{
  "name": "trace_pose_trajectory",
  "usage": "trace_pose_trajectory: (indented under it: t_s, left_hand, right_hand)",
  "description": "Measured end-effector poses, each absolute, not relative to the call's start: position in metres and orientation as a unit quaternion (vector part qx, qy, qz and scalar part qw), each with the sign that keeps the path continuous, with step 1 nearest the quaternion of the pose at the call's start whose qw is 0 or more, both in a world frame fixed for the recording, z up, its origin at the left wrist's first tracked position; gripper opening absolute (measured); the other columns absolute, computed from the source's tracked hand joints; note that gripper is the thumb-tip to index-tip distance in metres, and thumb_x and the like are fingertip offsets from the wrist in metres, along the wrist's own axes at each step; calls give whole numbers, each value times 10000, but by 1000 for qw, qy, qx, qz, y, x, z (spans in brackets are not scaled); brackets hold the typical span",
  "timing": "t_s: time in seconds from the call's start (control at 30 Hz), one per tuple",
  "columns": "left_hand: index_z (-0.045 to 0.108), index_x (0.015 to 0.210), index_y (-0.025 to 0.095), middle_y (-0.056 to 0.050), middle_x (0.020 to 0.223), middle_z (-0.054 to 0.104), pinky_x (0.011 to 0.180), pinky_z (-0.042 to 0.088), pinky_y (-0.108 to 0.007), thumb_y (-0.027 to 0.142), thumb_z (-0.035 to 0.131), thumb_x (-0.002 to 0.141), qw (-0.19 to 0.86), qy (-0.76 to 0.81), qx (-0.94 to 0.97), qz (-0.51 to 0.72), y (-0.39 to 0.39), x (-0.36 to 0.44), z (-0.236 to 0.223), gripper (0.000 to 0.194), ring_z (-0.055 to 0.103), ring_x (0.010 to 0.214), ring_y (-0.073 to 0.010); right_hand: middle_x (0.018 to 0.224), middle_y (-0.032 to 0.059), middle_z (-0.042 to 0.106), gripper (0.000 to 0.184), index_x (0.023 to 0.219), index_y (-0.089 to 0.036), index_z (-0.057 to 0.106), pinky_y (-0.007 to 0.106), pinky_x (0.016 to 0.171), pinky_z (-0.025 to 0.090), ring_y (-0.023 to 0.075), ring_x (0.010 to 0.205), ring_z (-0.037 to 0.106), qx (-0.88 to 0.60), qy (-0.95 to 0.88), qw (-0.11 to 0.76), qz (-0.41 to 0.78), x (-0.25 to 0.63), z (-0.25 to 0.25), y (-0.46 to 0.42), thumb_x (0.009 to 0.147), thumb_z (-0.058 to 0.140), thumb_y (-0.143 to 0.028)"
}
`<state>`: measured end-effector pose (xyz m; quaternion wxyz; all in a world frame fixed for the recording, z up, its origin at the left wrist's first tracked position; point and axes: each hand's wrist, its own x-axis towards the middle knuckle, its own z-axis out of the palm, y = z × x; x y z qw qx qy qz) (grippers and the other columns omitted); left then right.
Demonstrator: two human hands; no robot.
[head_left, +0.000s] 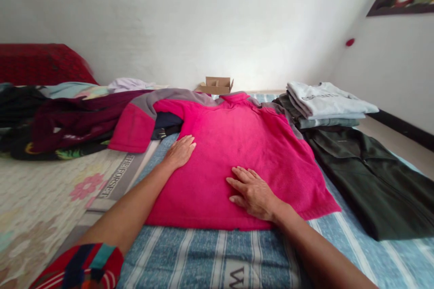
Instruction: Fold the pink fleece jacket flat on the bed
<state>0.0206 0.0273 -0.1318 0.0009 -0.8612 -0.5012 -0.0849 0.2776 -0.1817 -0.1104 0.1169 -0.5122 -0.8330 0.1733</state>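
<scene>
A bright pink jacket [220,158] with grey shoulder panels lies spread flat before me, its collar pointing away. My left hand [181,151] rests palm down on its left edge, just below the sleeve, fingers stretched out. On the lower middle of the jacket lies my right hand [253,193], its fingers spread over the cloth. The left sleeve [134,128] reaches out sideways over dark clothes. On the right, the other sleeve is mostly hidden. Neither hand grips the fabric.
Dark and maroon clothes [77,119] are heaped at the left. A folded dark green jacket [369,176] lies at the right, near a stack of folded shirts [330,101]. A small cardboard box [217,85] stands by the wall. Blue striped bedding [203,257] lies underneath.
</scene>
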Motion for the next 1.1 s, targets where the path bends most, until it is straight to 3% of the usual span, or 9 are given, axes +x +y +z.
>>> trace_pose_trajectory:
  t_s: [0.27,0.47,0.6,0.77,0.83,0.97,1.03,1.1]
  left_hand:
    - [516,1147,46,-181,1263,524,1058,288,-381,234,332,912,-13,-494,-863,-108,16,29,-120,353,449,1205,-257]
    - [574,1117,113,-142,1240,563,1063,312,-398,268,425,881,-57,-425,-893,-134,-40,54,-98,319,459,1215,-250]
    - [536,1226,136,-131,1347,493,1064,321,-383,416,508,857,-204,-278,-933,-100,-109,71,-85,464,373,1301,-230]
    - [446,1325,145,-164,1413,403,1095,226,-472,512,693,680,-250,-200,-947,-30,-153,74,-83,782,293,1341,-302]
    - [490,1270,121,-182,1395,419,1090,236,-466,461,716,666,-235,-212,-948,-34,-155,73,-84,728,317,1326,-304]
    - [615,1013,135,-142,1204,583,1027,334,-393,307,649,731,-229,-208,-947,-84,-151,73,-81,332,499,1162,-252]
    - [634,896,148,-94,1004,651,917,409,-328,241,559,785,-235,-218,-942,-100,-148,75,-79,164,579,978,-203]
    - [634,808,152,-51,823,644,769,433,-266,202,482,816,-239,-252,-933,-95,-144,78,-78,160,582,807,-162]
  right_hand:
    - [1429,157,372,693,1325,-154,487,483,1084,242,289,1337,287,-483,-812,203,257,301,-111,-193,794,549,-596]
    - [1412,147,395,770,1289,-173,517,465,1071,268,291,1327,303,-446,-818,190,308,304,-101,-207,674,671,-610]
    - [1425,148,375,820,1309,-178,478,490,1098,183,293,1347,260,-429,-836,170,295,302,-101,-216,622,745,-536]
    - [1403,124,408,526,1140,-181,581,467,1099,192,261,1344,271,-428,-825,185,319,305,-102,-218,653,748,-293]
    - [1368,111,450,396,1048,-187,620,453,1081,241,255,1317,319,-425,-809,202,353,308,-101,-215,675,729,-265]
    - [1244,90,556,142,893,-184,658,378,1000,363,226,1213,447,-408,-757,267,435,314,-100,-208,763,651,-241]
    - [1158,80,599,116,860,-178,662,334,933,409,206,1129,510,-396,-734,289,470,316,-99,-203,826,583,-256]
    - [1071,71,618,168,854,-169,660,295,850,436,183,1016,556,-393,-715,306,490,318,-99,-198,865,535,-281]
